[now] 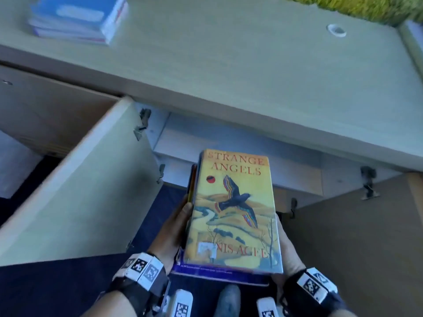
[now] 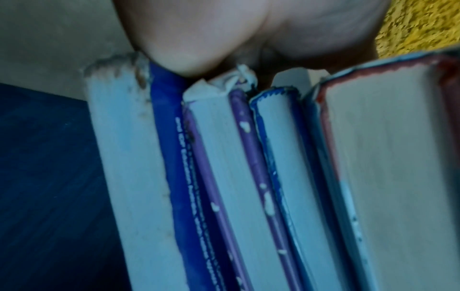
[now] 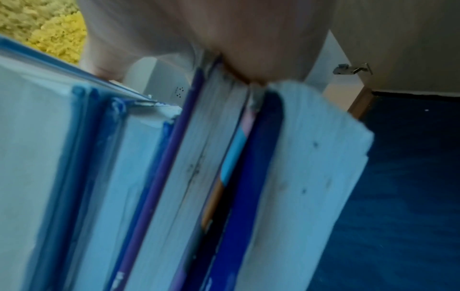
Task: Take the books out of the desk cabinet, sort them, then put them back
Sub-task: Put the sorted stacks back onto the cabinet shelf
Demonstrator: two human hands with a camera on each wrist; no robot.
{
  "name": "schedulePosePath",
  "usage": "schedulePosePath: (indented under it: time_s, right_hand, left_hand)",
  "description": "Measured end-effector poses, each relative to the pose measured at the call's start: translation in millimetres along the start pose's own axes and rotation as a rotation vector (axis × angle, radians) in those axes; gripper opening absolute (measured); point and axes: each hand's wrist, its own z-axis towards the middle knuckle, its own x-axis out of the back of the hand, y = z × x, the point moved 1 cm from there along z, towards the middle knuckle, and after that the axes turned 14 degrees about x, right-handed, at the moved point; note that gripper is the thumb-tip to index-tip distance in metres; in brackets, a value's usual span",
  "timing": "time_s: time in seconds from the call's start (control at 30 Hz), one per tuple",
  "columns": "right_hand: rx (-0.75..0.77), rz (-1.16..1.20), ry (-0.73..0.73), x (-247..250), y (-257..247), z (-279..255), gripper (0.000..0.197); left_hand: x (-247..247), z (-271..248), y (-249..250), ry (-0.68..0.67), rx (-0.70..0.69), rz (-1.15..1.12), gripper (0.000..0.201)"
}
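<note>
I hold a stack of several books [image 1: 231, 216] flat between both hands, in front of the open desk cabinet [image 1: 240, 143]. The top book has a yellow cover with a dark bird and reads "Strange Angels". My left hand [image 1: 176, 227] grips the stack's left side, thumb on its edge. My right hand [image 1: 286, 248] grips the right side, mostly hidden behind the books. The left wrist view shows the stack's page edges [image 2: 248, 177] with blue and purple covers under my palm [image 2: 224, 35]. The right wrist view shows the other side of the stack [image 3: 174, 177] below my hand [image 3: 224, 39].
A second pile of blue books [image 1: 80, 18] lies on the desk top [image 1: 229, 65] at the far left. The cabinet's left door [image 1: 80, 191] and right door [image 1: 354, 236] stand open. Dark blue carpet [image 1: 57, 289] covers the floor. A round cable hole [image 1: 336, 30] sits at the desk's back right.
</note>
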Motion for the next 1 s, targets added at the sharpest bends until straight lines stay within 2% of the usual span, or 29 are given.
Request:
schedulePosePath:
  time_s: [0.03,0.07,0.1,0.17,0.23,0.33,0.37,0.47,0.5,0.57,0.67,0.7,0.8,0.9,1.0]
  right_hand:
    - [0.034,0.020,-0.034,72.9,-98.8,27.7,0.095]
    - [0.093,0.061,0.089,117.9,-120.0,38.7,0.095]
    - [0.002,-0.111,0.046,112.9,-114.5,40.5,0.094]
    - [0.088,-0.186,0.093,145.4,-131.2,80.3,0.081]
    - [0.098,-0.162,0.178,175.9,-124.8,101.5,0.057]
    - [0.196,-0.154,0.225,213.2,-136.5,135.4,0.046]
    - [0.214,-0.163,0.258,220.5,-140.0,145.0,0.045]
    - [0.280,-0.165,0.284,250.2,-147.3,174.6,0.067]
    - [0.307,-0.139,0.288,259.4,-149.3,183.0,0.068]
    - [0.362,-0.146,0.326,283.4,-151.3,198.7,0.054]
    - [0.413,-0.187,0.402,310.1,-159.1,216.5,0.033]
    - [0.425,-0.210,0.420,318.6,-161.9,223.7,0.031]
    - [0.455,-0.277,0.479,332.6,-164.7,235.6,0.029]
    - [0.488,-0.284,0.586,352.2,-154.9,250.4,0.031]
    - [0.538,-0.262,0.583,362.9,-152.2,261.1,0.032]
  left_hand:
    - [2.3,27.3,-5.4,0.015,0.019,0.031,0.056]
    - [8.3,57.5,-10.8,-0.021,0.024,0.048,0.061]
    - [6.2,83.4,-13.2,-0.009,0.020,0.084,0.064]
    - [4.0,145.6,-27.2,-0.043,0.029,0.094,0.064]
    - [-4.0,195.5,-31.7,-0.055,-0.005,0.157,0.067]
    - [-35.5,259.9,-22.6,-0.069,-0.056,0.322,0.077]
    - [-45.8,280.9,-17.4,-0.059,-0.073,0.374,0.077]
    - [-68.7,337.1,-9.6,-0.030,-0.054,0.543,0.079]
    - [-73.3,352.5,-11.2,-0.055,-0.047,0.608,0.085]
    - [-80.2,379.8,-18.1,-0.078,-0.068,0.707,0.090]
    - [-91.9,409.8,-23.4,-0.084,-0.103,0.683,0.080]
    - [-95.9,420.2,-23.9,-0.094,-0.117,0.694,0.077]
    - [-109.2,446.9,-25.7,-0.141,-0.141,0.755,0.091]
    - [-123.6,460.9,-20.4,-0.156,-0.272,0.797,0.097]
    - [-135.2,471.5,-13.8,-0.154,-0.350,0.817,0.102]
